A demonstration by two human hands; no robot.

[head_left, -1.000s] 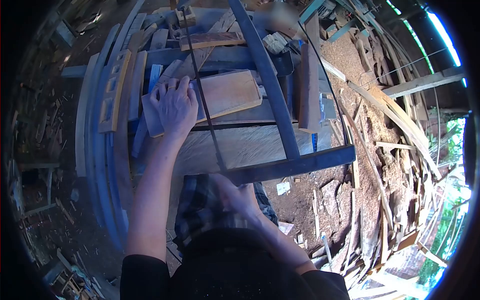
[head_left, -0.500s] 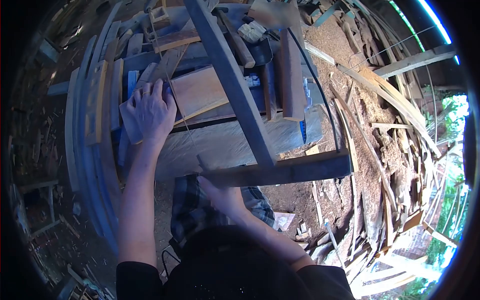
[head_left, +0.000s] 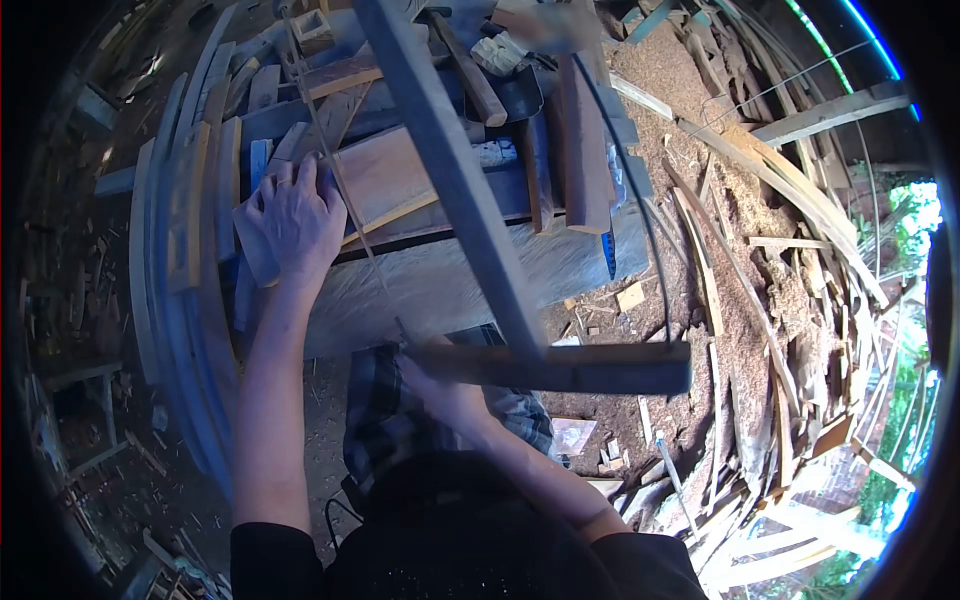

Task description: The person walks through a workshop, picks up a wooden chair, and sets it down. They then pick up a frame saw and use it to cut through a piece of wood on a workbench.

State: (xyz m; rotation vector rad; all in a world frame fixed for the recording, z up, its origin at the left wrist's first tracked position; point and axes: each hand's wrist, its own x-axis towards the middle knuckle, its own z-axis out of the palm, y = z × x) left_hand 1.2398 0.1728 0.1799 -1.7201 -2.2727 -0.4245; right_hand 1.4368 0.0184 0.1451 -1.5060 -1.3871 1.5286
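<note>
My left hand (head_left: 303, 225) rests over the left end of a pale wooden board (head_left: 392, 178), its fingers bent around it and its thumb close to the saw blade. Low in front of my body, my right hand (head_left: 445, 398) is closed around the near end of a wooden frame saw (head_left: 462, 190). The saw's thin blade (head_left: 352, 205) runs across the board just right of my left hand. Its dark middle beam crosses over the board, and a cord (head_left: 640, 185) tensions the far side. Where blade meets wood, the cut is too fine to make out.
Beneath the board is a thick timber bench (head_left: 420, 280). A hammer (head_left: 470, 75), dark wooden blocks (head_left: 587, 150) and a blue saw blade (head_left: 609, 255) lie at its right. Long planks (head_left: 185, 220) stand along the left. Sawdust (head_left: 735, 260) and offcuts cover the ground at right.
The saw's near crosspiece has swung slightly, its right end now lower and nearer my body. My right hand has shifted slightly with it. My left hand stays on the board.
</note>
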